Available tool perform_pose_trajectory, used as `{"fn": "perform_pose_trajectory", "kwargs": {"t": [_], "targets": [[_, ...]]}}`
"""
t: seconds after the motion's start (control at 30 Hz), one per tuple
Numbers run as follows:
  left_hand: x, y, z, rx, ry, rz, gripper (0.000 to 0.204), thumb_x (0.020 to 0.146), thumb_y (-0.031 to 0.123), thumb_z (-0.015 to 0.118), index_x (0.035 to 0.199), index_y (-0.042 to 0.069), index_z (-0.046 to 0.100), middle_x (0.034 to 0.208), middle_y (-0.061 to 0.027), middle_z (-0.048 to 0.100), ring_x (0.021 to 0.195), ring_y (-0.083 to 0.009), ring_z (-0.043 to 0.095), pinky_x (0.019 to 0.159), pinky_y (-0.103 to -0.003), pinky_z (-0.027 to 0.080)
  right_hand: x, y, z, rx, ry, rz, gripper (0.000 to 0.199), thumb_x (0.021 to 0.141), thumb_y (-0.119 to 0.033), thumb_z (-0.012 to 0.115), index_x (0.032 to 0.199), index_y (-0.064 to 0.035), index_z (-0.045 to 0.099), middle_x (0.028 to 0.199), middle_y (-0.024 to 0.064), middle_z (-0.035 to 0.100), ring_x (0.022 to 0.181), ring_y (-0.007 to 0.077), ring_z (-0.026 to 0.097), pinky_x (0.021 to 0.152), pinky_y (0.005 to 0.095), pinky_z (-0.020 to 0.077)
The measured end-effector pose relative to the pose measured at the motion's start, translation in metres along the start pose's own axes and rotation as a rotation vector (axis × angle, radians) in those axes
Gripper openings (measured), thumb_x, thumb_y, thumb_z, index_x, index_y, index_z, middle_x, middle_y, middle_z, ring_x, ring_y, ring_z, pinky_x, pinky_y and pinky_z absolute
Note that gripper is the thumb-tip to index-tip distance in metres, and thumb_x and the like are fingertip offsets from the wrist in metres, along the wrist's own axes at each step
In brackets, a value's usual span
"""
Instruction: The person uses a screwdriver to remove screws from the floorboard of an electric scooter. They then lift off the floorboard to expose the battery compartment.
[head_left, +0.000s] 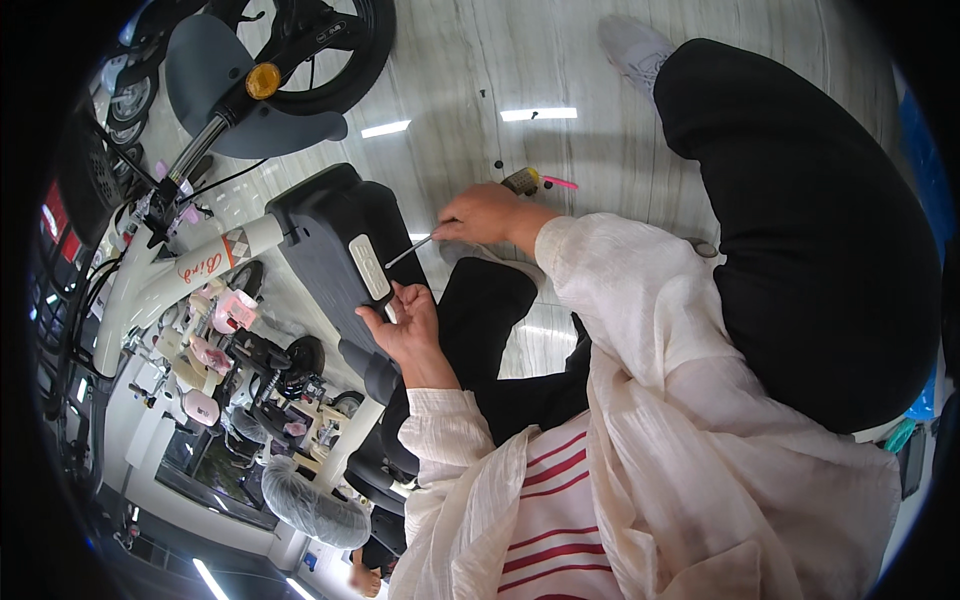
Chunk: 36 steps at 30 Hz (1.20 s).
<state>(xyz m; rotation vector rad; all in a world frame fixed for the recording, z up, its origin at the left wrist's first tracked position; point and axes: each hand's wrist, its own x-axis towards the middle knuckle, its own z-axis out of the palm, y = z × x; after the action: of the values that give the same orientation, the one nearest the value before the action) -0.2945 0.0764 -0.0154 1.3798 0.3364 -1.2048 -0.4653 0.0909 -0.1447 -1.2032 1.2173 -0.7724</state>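
A thin metal screwdriver (408,252) is held in my right hand (482,214), its fingers closed round the handle end. The shaft slants down to the left, and its tip is close to a pale oblong badge (370,267) on a black box-shaped case (322,225). That case is mounted on a white two-wheeler frame (190,262). At the badge's lower end my left hand (412,330) rests palm up against the case, thumb and fingers apart. Whether anything small lies in its palm, I cannot make out.
On the tiled floor beyond my right hand lie a yellow-and-black item (522,181), a pink-handled tool (560,183) and several small dark pieces. A black wheel (345,75) and grey fender (205,85) stand at the upper left. More two-wheelers crowd the left side.
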Motion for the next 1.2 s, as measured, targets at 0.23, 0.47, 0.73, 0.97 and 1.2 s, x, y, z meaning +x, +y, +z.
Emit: {"fn": "perform_pose_trajectory", "kwargs": {"t": [0.23,0.47,0.73,0.97,1.2], "targets": [[-0.003,0.001,0.004,-0.022,0.016,-0.042,0.059,0.073,0.047,0.074,0.102,-0.001,0.056,0.085,-0.0085,0.054,0.064,-0.0147,0.032,0.057,-0.026,0.027,0.012,0.006,0.014,-0.003,0.132,-0.144,0.033,0.084,-0.044,0.060,0.082,-0.0123,0.069,0.074,0.0104,0.065,0.076,0.0337,0.060,0.073,0.0432,0.0458],[-0.006,0.001,0.006,-0.028,0.004,-0.048,0.056,0.075,0.045,0.072,0.102,-0.001,0.057,0.084,-0.0101,0.057,0.065,-0.0150,0.034,0.058,-0.026,0.028,0.031,0.014,0.034,0.108,0.115,-0.217,0.031,0.086,-0.039,0.060,0.082,-0.0093,0.068,0.078,0.0123,0.065,0.079,0.0346,0.060,0.079,0.0439,0.0430],[-0.006,0.001,0.004,-0.029,-0.016,-0.046,0.058,0.074,0.045,0.073,0.103,-0.002,0.057,0.086,-0.0109,0.058,0.067,-0.0156,0.036,0.059,-0.026,0.029,0.029,0.002,0.048,0.121,0.057,-0.030,0.047,0.081,-0.054,0.061,0.079,-0.0071,0.067,0.069,0.0116,0.061,0.073,0.0307,0.058,0.089,0.0398,0.0358],[-0.006,0.002,0.003,-0.056,-0.010,-0.066,0.057,0.073,0.042,0.075,0.104,-0.002,0.056,0.087,-0.0111,0.058,0.067,-0.0157,0.037,0.059,-0.027,0.030,0.036,-0.013,0.030,0.049,-0.039,-0.014,0.062,0.076,-0.067,0.056,0.071,-0.0067,0.067,0.062,0.0115,0.059,0.068,0.0303,0.057,0.089,0.0384,0.0359],[-0.005,0.002,0.000,-0.058,-0.061,-0.080,0.057,0.073,0.041,0.075,0.104,-0.002,0.055,0.087,-0.0118,0.058,0.066,-0.0154,0.038,0.059,-0.026,0.031,0.049,-0.011,0.026,0.008,-0.073,-0.094,0.065,0.075,-0.069,0.055,0.067,-0.0062,0.067,0.060,0.0111,0.059,0.065,0.0297,0.056,0.086,0.0373,0.0366]]}}
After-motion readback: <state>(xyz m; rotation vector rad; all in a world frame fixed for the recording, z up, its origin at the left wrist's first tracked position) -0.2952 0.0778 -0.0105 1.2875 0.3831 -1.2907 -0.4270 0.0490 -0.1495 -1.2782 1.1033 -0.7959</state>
